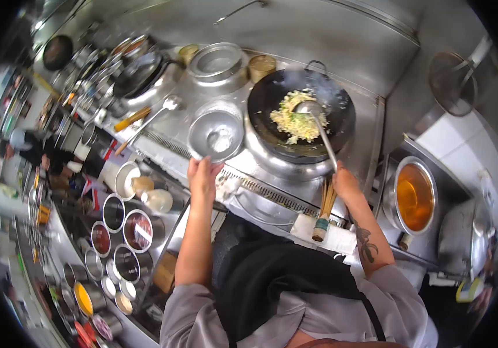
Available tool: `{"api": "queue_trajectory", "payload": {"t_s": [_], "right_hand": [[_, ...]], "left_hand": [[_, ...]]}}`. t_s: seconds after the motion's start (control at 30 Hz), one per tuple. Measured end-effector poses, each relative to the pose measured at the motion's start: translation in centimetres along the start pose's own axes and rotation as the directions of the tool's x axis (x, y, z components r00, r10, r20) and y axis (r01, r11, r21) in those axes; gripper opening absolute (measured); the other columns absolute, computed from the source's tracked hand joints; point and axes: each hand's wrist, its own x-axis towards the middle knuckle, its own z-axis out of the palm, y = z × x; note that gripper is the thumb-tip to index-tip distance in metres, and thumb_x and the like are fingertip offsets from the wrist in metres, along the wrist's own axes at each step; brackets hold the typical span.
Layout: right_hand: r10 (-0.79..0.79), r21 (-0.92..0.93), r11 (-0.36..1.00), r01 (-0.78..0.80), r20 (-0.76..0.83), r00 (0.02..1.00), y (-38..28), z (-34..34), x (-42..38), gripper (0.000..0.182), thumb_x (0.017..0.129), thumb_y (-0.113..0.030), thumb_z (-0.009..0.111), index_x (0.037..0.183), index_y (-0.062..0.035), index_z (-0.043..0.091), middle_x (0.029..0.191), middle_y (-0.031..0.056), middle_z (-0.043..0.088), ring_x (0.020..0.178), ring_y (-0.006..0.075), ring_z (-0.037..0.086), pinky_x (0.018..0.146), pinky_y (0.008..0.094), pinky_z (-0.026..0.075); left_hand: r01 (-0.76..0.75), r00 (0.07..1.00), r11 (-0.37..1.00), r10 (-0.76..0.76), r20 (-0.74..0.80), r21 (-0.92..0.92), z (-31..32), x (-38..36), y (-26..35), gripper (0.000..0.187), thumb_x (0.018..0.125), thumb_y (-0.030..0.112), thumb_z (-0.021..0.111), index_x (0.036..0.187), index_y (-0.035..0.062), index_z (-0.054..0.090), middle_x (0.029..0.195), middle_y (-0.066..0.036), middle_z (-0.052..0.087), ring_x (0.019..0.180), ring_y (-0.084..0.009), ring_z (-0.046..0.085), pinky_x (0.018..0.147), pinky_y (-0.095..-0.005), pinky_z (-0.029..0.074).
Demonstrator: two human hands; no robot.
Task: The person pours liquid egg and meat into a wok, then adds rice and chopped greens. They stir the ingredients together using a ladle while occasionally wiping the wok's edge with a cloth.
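My right hand (pixel 344 180) is closed round the handle of a metal ladle (pixel 322 134), whose bowl rests in fried rice with green bits (pixel 292 123). The rice lies in a black wok (pixel 263 110) on the stove, and some smoke rises from it. With my left hand (pixel 203 174) I grip the near rim of a metal bowl (pixel 195 130), to the left of the wok. A bright patch shows in the bottom of that bowl; whether it is contents or glare is unclear.
Bamboo brush (pixel 321 228) on a white cloth (pixel 341 239) near the stove's front edge. At right, a bowl of amber liquid (pixel 415 196) and a hanging strainer (pixel 452 84). Sauce containers (pixel 138 230) at left. Another ladle (pixel 172 103) behind. Another person (pixel 43 153) stands far left.
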Motion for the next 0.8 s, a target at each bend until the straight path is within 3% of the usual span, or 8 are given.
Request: {"api": "queue_trajectory", "payload": {"t_s": [0.17, 0.27, 0.4, 0.47, 0.5, 0.6, 0.73, 0.8], "right_hand": [[0.006, 0.073, 0.997, -0.008, 0.032, 0.999, -0.8, 0.0, 1.5, 0.048, 0.082, -0.014, 0.059, 0.127, -0.0016, 0.048, 0.099, 0.0292, 0.061, 0.093, 0.0447, 0.059, 0.082, 0.0489, 0.048], [-0.131, 0.278, 0.954, 0.114, 0.043, 0.991, 0.8, 0.8, 1.5, 0.043, 0.081, -0.012, 0.063, 0.121, -0.0005, 0.053, 0.105, 0.0216, 0.063, 0.097, 0.0336, 0.063, 0.084, 0.0394, 0.048], [-0.281, 0.123, 0.955, 0.268, 0.098, 0.955, 5.7, 3.4, 5.9, 0.054, 0.079, -0.008, 0.066, 0.127, 0.0053, 0.046, 0.121, 0.0245, 0.055, 0.112, 0.0362, 0.055, 0.097, 0.0397, 0.041], [-0.17, -0.042, 0.983, 0.179, 0.173, 0.97, 3.5, 2.4, 6.2, 0.048, 0.078, -0.008, 0.065, 0.121, 0.0062, 0.049, 0.113, 0.0265, 0.058, 0.106, 0.0407, 0.056, 0.094, 0.0419, 0.043], [-0.221, -0.017, 0.974, 0.224, 0.11, 0.969, 9.9, 6.3, 12.3, 0.038, 0.079, -0.008, 0.062, 0.114, 0.0045, 0.053, 0.099, 0.022, 0.062, 0.09, 0.0346, 0.062, 0.078, 0.0425, 0.05], [-0.156, 0.007, 0.987, 0.158, 0.186, 0.97, 6.7, 7.1, 13.9, 0.034, 0.079, -0.01, 0.06, 0.11, 0.0047, 0.054, 0.091, 0.0205, 0.061, 0.081, 0.0329, 0.062, 0.069, 0.0417, 0.049], [0.116, 0.003, 0.992, -0.123, 0.315, 0.942, 2.4, 7.4, 13.5, 0.027, 0.079, -0.012, 0.055, 0.1, 0.0052, 0.055, 0.075, 0.0174, 0.059, 0.062, 0.0294, 0.061, 0.05, 0.04, 0.048], [0.186, -0.019, 0.981, -0.191, 0.336, 0.923, 1.9, 7.1, 12.5, 0.026, 0.079, -0.013, 0.054, 0.098, 0.0053, 0.055, 0.071, 0.0166, 0.059, 0.058, 0.0285, 0.061, 0.045, 0.0395, 0.047]], "left_hand": [[-0.172, 0.892, 0.982, 0.12, -0.436, -0.083, -17.1, -12.5, 6.2, 0.006, 0.085, 0.005, 0.054, 0.085, 0.0088, 0.049, 0.078, -0.004, 0.054, 0.068, -0.0167, 0.056, 0.069, -0.0351, 0.057], [-0.334, 0.661, 0.94, 0.18, -0.728, -0.071, -26.5, -22.9, 9.3, 0.005, 0.084, 0.007, 0.055, 0.086, 0.0088, 0.05, 0.08, -0.003, 0.051, 0.073, -0.0192, 0.057, 0.075, -0.0394, 0.053], [-0.606, 0.272, 0.793, 0.281, -0.92, 0.063, -37.1, -36.4, 11.5, 0.005, 0.085, 0.009, 0.055, 0.087, 0.0057, 0.052, 0.076, -0.006, 0.053, 0.071, -0.0233, 0.059, 0.078, -0.042, 0.053], [-0.672, 0.093, 0.735, 0.205, -0.974, 0.091, -41.2, -42.7, 11.8, 0.005, 0.085, 0.009, 0.053, 0.085, 0.0037, 0.051, 0.075, -0.006, 0.052, 0.07, -0.0227, 0.058, 0.075, -0.0405, 0.055], [-0.704, 0.025, 0.702, 0.182, -0.983, 0.112, -42.2, -45.1, 12.0, 0.006, 0.085, 0.009, 0.052, 0.085, 0.0031, 0.051, 0.075, -0.007, 0.052, 0.07, -0.0225, 0.058, 0.074, -0.0402, 0.055], [-0.75, -0.098, 0.645, 0.111, -0.989, 0.147, -47.9, -51.8, 12.1, 0.006, 0.085, 0.007, 0.051, 0.081, 0.0023, 0.05, 0.075, -0.007, 0.051, 0.069, -0.0221, 0.058, 0.07, -0.0396, 0.057], [-0.788, -0.193, 0.583, 0.072, -0.978, 0.199, -52.9, -58.8, 11.9, 0.01, 0.086, 0.01, 0.052, 0.087, 0.0004, 0.051, 0.079, -0.009, 0.051, 0.074, -0.0233, 0.059, 0.074, -0.0434, 0.056], [-0.81, 0.035, 0.582, 0.161, -0.986, 0.066, -52.0, -61.7, 13.1, 0.024, 0.086, 0.013, 0.058, 0.101, -0.0037, 0.05, 0.089, -0.015, 0.054, 0.082, -0.0292, 0.059, 0.081, -0.0448, 0.053]]}}
